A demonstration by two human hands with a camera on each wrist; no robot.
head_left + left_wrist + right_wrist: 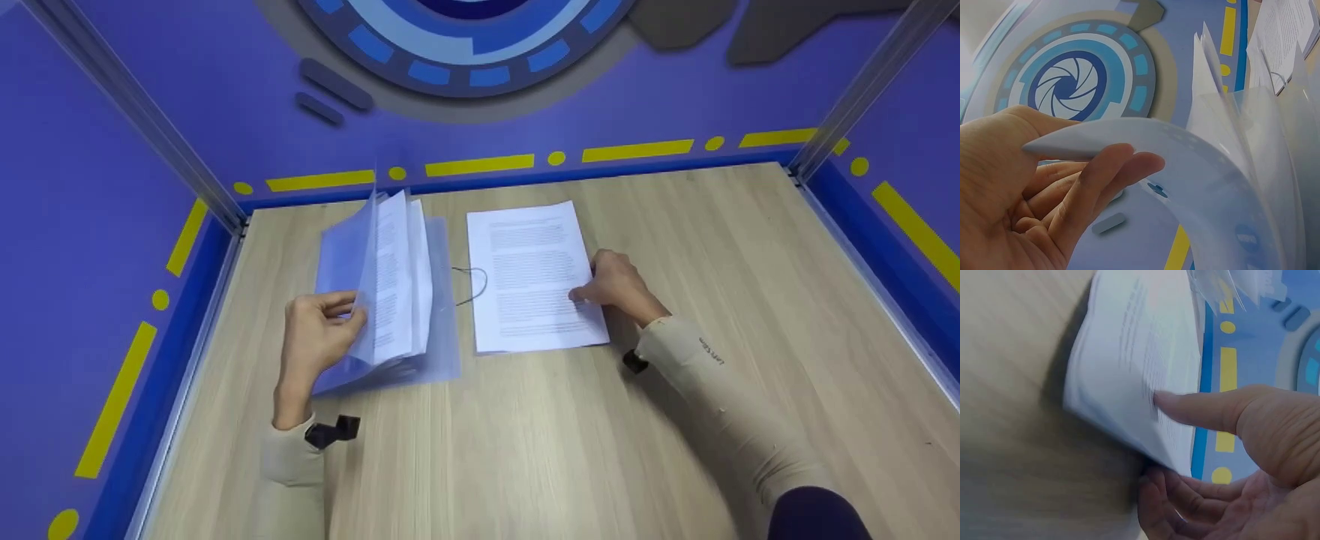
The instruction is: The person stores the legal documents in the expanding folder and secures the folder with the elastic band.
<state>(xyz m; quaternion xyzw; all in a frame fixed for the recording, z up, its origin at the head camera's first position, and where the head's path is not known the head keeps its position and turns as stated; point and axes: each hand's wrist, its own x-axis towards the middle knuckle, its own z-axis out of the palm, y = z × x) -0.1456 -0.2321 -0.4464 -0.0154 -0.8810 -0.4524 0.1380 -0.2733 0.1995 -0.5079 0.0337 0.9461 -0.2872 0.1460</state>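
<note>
My left hand (319, 334) pinches the edge of a clear plastic sheet (365, 300) of a see-through folder (442, 337) at the left of the table. The sheet stands raised, and in the left wrist view it bends in a curve (1202, 163) from between thumb and fingers. Printed papers (391, 277) stand partly upright inside the folder. To the right lies a stack of printed sheets (529, 277). My right hand (616, 285) grips its right edge, thumb (1196, 408) on top and the other fingers at the underside. In the right wrist view the stack's near edge looks slightly lifted.
A thin dark cord loop (484, 281) reaches from the folder's right side over the stack's left edge. The wooden table (495, 450) is bounded by a blue back wall (487, 142) and side walls with metal posts (142, 112).
</note>
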